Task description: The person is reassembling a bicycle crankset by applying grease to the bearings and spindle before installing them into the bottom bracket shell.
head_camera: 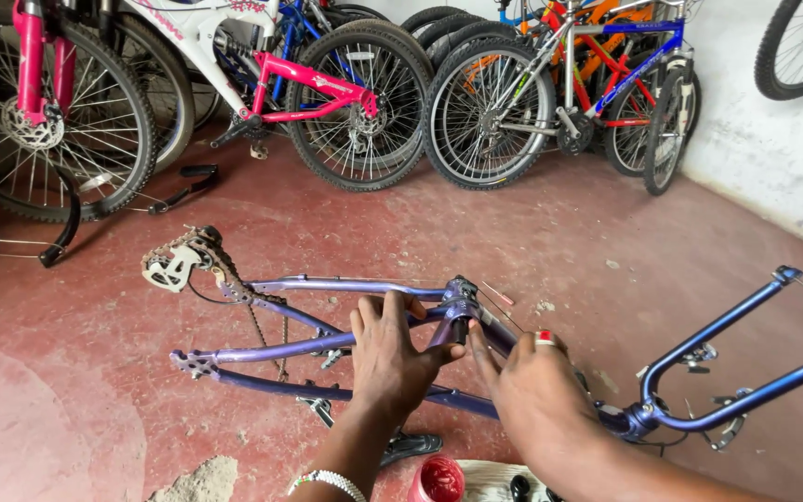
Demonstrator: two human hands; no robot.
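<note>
1. A purple frame (327,349) lies on its side on the red floor (559,232), rear end pointing left, front tubes running off to the right.
2. The left hand (390,358) comes up from the bottom edge, forearm nearly upright, wrist straight. Its palm lies flat over the frame's upper stay, fingers spread and curled over the tube, thumb pointing right towards the seat cluster (462,302).
3. A beaded bracelet (332,481) sits on the left wrist.
4. The right hand (536,390) enters from the lower right, forearm slanting up and left. Its fingers are drawn close together and pinch a small dark part (462,330) at the seat cluster; what that part is cannot be told.
5. A ring (545,338) with a red top shows on one right finger.
6. The two hands are close, almost touching at the thumbs, both on the frame and neither wide open.
7. A derailleur (174,265) hangs at the frame's rear end, and a chain (267,321) droops from it across the stays.
8. A pedal (411,446) lies on the floor just under the left forearm.
9. A red tub (439,479) stands at the bottom edge, between the forearms.
10. A row of bicycles (355,93) leans along the back, well apart from the hands, beside a white wall (773,139).
</note>
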